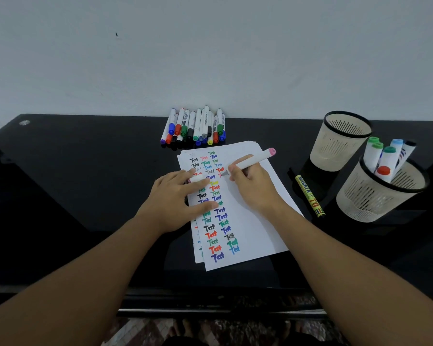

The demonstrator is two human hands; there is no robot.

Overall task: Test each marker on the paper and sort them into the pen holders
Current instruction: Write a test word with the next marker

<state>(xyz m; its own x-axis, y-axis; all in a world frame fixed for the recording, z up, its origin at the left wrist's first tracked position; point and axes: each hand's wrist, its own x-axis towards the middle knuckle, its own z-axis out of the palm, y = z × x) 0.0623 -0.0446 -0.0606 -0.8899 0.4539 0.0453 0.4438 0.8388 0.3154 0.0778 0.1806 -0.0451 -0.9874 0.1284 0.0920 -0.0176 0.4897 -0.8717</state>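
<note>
Step in hand: testing. The right hand (250,181) grips a pink-ended marker (254,159) in a writing hold, tip down on the paper (255,221), at the top of the third column of "Test" marks.
Marker position: over the upper middle of the sheet, tip at or just above the surface; actual contact cannot be confirmed.
Marker long axis: tilted, running from the tip at lower left up to the pink end at upper right, toward the pen holders.
Left hand (178,196): fingers extended, pressing flat on the left part of the paper; a white cap with a pink end (194,179) lies under the fingers, probably the marker's cap.
Paper: a small stack of sheets on the black bench (85,171), long edge running away from the person, slightly rotated.
Untested supply: a cluster of capped markers (194,127) against the wall, just beyond the paper's far edge.
Near pen holder (375,198): contains several markers standing cap up.
Far pen holder (340,141): no markers visible inside.
Loose item: a yellow marker (310,196) lies on the bench between the paper and the holders.
Next move, judged: complete the stroke, check the ink, recap with the left-hand cap, then drop the marker into the holder matching the result.
</note>
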